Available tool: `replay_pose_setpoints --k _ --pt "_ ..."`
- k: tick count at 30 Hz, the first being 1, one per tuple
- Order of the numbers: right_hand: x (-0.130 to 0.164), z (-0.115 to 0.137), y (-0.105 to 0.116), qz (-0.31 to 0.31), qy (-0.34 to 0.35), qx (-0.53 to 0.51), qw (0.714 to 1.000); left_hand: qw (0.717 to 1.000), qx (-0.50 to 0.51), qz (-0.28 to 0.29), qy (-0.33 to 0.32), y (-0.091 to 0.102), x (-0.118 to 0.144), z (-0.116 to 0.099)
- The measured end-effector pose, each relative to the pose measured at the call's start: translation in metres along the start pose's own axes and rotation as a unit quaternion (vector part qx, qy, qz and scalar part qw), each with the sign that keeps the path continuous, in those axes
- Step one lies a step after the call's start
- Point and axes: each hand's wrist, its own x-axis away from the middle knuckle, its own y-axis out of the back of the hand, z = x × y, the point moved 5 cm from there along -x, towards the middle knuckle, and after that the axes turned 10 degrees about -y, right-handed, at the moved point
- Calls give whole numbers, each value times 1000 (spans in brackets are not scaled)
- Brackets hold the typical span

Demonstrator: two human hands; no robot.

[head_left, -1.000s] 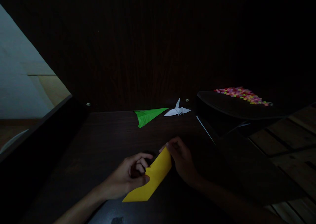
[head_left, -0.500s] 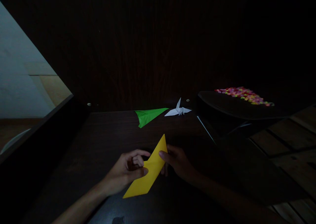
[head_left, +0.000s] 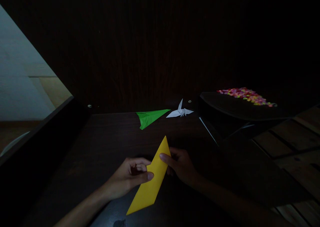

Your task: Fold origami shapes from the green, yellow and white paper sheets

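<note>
Yellow paper (head_left: 152,178) hanging above dark desk (head_left: 107,137), folded to long sliver. Am pinching it with left hand (head_left: 130,178) at mid-edge, right hand (head_left: 178,165) near top point. Risk: uneven pull skewing crease; dim light hiding edge misalignment.

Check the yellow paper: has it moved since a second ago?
Yes. The yellow paper, pinched by the left hand and right hand, has swung steeper; its top tip now reaches closer to the unmoved green paper plane.
</note>
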Motion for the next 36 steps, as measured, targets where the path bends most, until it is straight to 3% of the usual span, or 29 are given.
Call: replay_pose_setpoints --k 3,11,23,30,36 --pt "1 -2 -3 8 -3 0 1000 999 -7 31 10 -4 0 2" --pt "0 1 -1 11 -6 38 999 999 -46 16 -11 0 0 0" --pt "1 -2 -3 51 -15 9 999 998 0 64 -14 -3 2 -3" --pt "-1 2 4 8 -6 -37 999 992 1 121 22 -8 7 0" --pt "-2 -6 3 8 -83 -106 991 991 -20 135 17 -7 7 3"
